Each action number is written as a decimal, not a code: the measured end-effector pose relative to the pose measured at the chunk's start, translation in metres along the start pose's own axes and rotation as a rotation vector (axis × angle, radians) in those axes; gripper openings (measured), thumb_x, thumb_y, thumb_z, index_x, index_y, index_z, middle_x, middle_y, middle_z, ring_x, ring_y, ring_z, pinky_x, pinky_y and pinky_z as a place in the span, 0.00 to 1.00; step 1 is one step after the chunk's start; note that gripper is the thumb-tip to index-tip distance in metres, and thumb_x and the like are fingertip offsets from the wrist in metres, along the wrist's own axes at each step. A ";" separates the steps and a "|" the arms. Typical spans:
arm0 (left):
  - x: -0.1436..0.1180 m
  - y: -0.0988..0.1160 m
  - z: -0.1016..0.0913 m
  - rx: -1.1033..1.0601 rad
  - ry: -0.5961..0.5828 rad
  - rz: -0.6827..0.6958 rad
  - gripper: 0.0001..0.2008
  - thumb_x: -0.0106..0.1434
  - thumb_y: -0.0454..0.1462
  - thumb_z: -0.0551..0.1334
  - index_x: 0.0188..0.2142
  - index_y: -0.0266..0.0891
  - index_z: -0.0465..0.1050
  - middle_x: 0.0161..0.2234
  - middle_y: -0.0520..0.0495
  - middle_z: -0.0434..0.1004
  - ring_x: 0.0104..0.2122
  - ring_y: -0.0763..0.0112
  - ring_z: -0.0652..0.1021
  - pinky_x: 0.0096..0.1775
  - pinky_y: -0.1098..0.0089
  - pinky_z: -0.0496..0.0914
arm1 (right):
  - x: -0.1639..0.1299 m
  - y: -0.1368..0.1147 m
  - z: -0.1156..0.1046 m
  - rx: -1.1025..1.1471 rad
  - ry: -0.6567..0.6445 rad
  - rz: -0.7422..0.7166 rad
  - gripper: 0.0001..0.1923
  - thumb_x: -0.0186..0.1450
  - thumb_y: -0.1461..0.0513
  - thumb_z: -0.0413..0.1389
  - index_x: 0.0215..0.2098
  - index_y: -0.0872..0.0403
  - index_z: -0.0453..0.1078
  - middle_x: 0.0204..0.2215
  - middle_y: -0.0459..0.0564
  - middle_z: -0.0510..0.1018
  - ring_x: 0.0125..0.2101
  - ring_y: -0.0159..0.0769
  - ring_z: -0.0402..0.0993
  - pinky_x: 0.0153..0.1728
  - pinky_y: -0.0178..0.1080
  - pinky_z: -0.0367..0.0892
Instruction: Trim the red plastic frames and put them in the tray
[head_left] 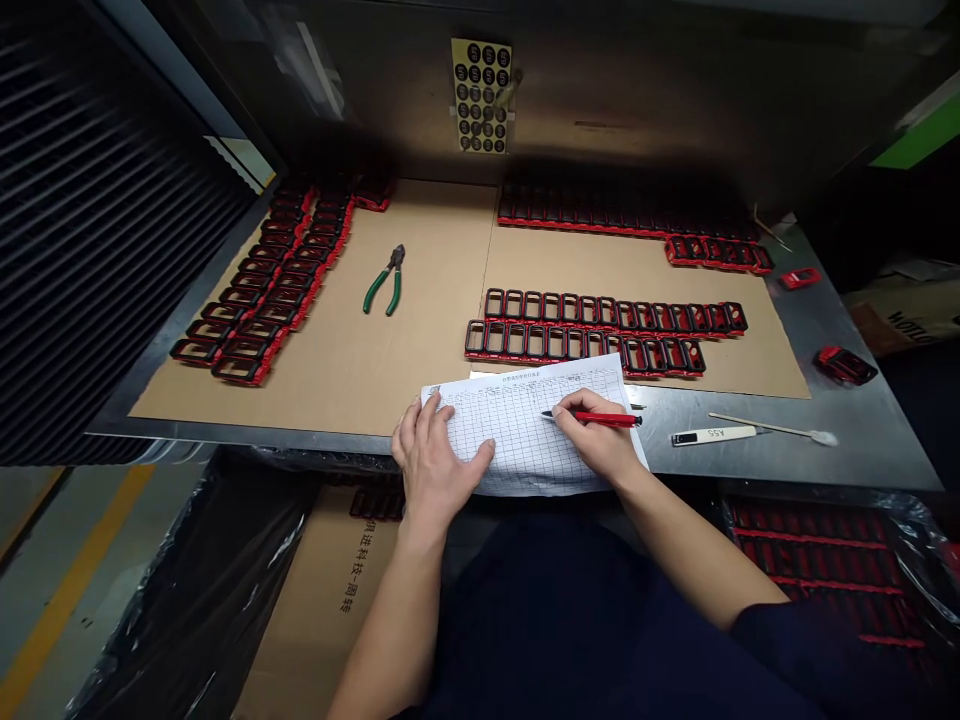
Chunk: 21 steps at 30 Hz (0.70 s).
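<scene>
A printed form with a grid [517, 450] lies at the table's front edge, its lower part reaching past the edge. My left hand [435, 455] rests on the form's left side, fingers spread. In my right hand [596, 440] is a red pen [611, 419], its dark tip at the sheet's middle. Behind the form stand two rows of red-and-black frame-shaped parts [574, 342], the sheet's top edge overlapping the front row. Green-handled cutting pliers [385, 283] lie on the cardboard farther left.
More red-and-black parts line the left [259, 285] and the back [585, 212] of the cardboard [420, 345]. A white-handled knife [716, 435], a cotton-tipped stick [780, 428] and two loose parts lie on the metal right side. A sticker sheet [482, 97] hangs on the back panel. Boxes stand below.
</scene>
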<state>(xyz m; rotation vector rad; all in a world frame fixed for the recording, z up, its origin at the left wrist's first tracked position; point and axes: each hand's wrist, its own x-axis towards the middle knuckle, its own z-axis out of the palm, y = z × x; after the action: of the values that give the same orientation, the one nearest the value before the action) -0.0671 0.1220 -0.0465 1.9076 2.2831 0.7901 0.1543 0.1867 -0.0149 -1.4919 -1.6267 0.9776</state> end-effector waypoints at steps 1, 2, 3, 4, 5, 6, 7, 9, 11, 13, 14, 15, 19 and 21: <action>0.000 0.000 0.000 0.001 0.000 0.001 0.27 0.57 0.49 0.66 0.52 0.39 0.67 0.65 0.33 0.66 0.67 0.41 0.61 0.64 0.43 0.53 | -0.001 0.000 0.001 -0.005 0.014 -0.023 0.10 0.60 0.54 0.58 0.27 0.51 0.76 0.27 0.48 0.81 0.30 0.41 0.77 0.34 0.41 0.71; 0.000 0.000 0.000 0.002 0.001 0.003 0.27 0.57 0.49 0.66 0.52 0.39 0.67 0.65 0.33 0.66 0.66 0.41 0.61 0.64 0.43 0.53 | -0.001 0.001 0.003 -0.013 0.032 -0.049 0.10 0.61 0.55 0.58 0.26 0.51 0.76 0.27 0.48 0.81 0.30 0.41 0.77 0.35 0.41 0.71; 0.000 0.000 0.000 0.004 0.001 0.006 0.27 0.57 0.49 0.66 0.52 0.39 0.67 0.65 0.33 0.66 0.66 0.41 0.61 0.64 0.43 0.53 | -0.002 0.001 0.004 -0.021 0.052 -0.075 0.10 0.61 0.55 0.59 0.26 0.50 0.76 0.27 0.48 0.82 0.30 0.41 0.78 0.36 0.41 0.71; 0.000 0.000 0.000 0.004 0.001 0.009 0.27 0.58 0.49 0.66 0.52 0.39 0.67 0.65 0.33 0.66 0.66 0.41 0.61 0.64 0.43 0.52 | -0.002 0.001 0.005 -0.030 0.068 -0.095 0.10 0.61 0.55 0.59 0.26 0.50 0.76 0.27 0.48 0.82 0.30 0.41 0.78 0.36 0.41 0.72; 0.000 0.000 0.000 0.003 0.000 0.011 0.27 0.58 0.49 0.66 0.52 0.40 0.67 0.65 0.33 0.66 0.66 0.41 0.61 0.64 0.43 0.52 | -0.002 0.001 0.006 -0.040 0.080 -0.106 0.09 0.61 0.56 0.59 0.26 0.50 0.76 0.27 0.48 0.82 0.30 0.41 0.78 0.37 0.41 0.72; 0.000 0.000 0.000 0.002 -0.001 0.010 0.27 0.58 0.49 0.66 0.52 0.40 0.67 0.65 0.33 0.66 0.66 0.41 0.61 0.64 0.43 0.52 | -0.002 0.001 0.006 -0.048 0.086 -0.107 0.09 0.61 0.56 0.59 0.26 0.50 0.76 0.27 0.48 0.82 0.30 0.41 0.78 0.37 0.42 0.72; 0.000 0.000 0.000 0.000 -0.001 0.009 0.27 0.58 0.49 0.66 0.52 0.40 0.67 0.65 0.33 0.66 0.67 0.41 0.61 0.64 0.43 0.52 | -0.002 0.001 0.006 -0.051 0.085 -0.102 0.09 0.61 0.56 0.58 0.26 0.50 0.76 0.27 0.48 0.82 0.30 0.41 0.79 0.37 0.42 0.72; -0.001 0.000 0.000 -0.004 0.002 0.002 0.27 0.57 0.49 0.66 0.52 0.40 0.67 0.65 0.33 0.66 0.66 0.41 0.61 0.64 0.44 0.52 | -0.002 0.001 0.006 -0.044 0.073 -0.085 0.10 0.62 0.55 0.58 0.27 0.50 0.77 0.28 0.48 0.83 0.31 0.41 0.79 0.37 0.42 0.73; -0.001 0.001 0.000 -0.003 0.010 0.000 0.27 0.57 0.49 0.66 0.52 0.40 0.67 0.65 0.33 0.66 0.66 0.41 0.62 0.64 0.44 0.53 | -0.002 0.002 0.005 -0.040 0.062 -0.076 0.10 0.62 0.54 0.58 0.27 0.50 0.77 0.28 0.48 0.83 0.31 0.42 0.79 0.37 0.41 0.73; -0.001 0.001 0.000 0.005 0.014 0.005 0.27 0.57 0.49 0.66 0.52 0.40 0.67 0.64 0.33 0.67 0.66 0.41 0.62 0.64 0.45 0.53 | -0.003 0.002 0.005 -0.049 0.053 -0.075 0.11 0.62 0.54 0.59 0.27 0.50 0.77 0.28 0.48 0.82 0.30 0.41 0.78 0.36 0.41 0.72; -0.001 0.001 0.000 0.010 0.015 0.010 0.28 0.57 0.50 0.66 0.52 0.40 0.67 0.64 0.34 0.67 0.66 0.41 0.62 0.64 0.45 0.53 | -0.003 0.003 0.005 -0.054 0.051 -0.073 0.11 0.62 0.54 0.59 0.27 0.50 0.76 0.27 0.48 0.82 0.28 0.40 0.77 0.35 0.41 0.71; -0.001 0.001 0.000 0.014 0.016 0.014 0.28 0.57 0.50 0.67 0.52 0.39 0.67 0.65 0.34 0.67 0.66 0.42 0.62 0.64 0.46 0.53 | -0.003 0.003 0.005 -0.056 0.051 -0.066 0.11 0.62 0.54 0.59 0.27 0.51 0.76 0.27 0.48 0.81 0.27 0.39 0.76 0.34 0.41 0.71; -0.001 0.000 0.001 0.013 0.019 0.013 0.28 0.57 0.50 0.66 0.53 0.39 0.67 0.64 0.33 0.67 0.66 0.41 0.62 0.64 0.45 0.54 | -0.003 0.003 0.004 -0.039 0.076 -0.010 0.10 0.60 0.54 0.59 0.31 0.51 0.76 0.22 0.45 0.77 0.21 0.35 0.69 0.28 0.38 0.67; -0.001 0.000 0.001 0.012 0.023 0.013 0.28 0.57 0.50 0.66 0.53 0.40 0.67 0.64 0.33 0.67 0.66 0.41 0.62 0.64 0.45 0.54 | -0.003 0.003 0.004 -0.030 0.071 -0.006 0.10 0.60 0.54 0.58 0.30 0.51 0.75 0.22 0.45 0.77 0.21 0.35 0.69 0.27 0.38 0.66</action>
<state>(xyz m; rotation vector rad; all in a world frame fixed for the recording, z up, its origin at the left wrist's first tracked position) -0.0662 0.1215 -0.0478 1.9297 2.2960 0.8054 0.1524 0.1837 -0.0193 -1.5238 -1.6009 0.8898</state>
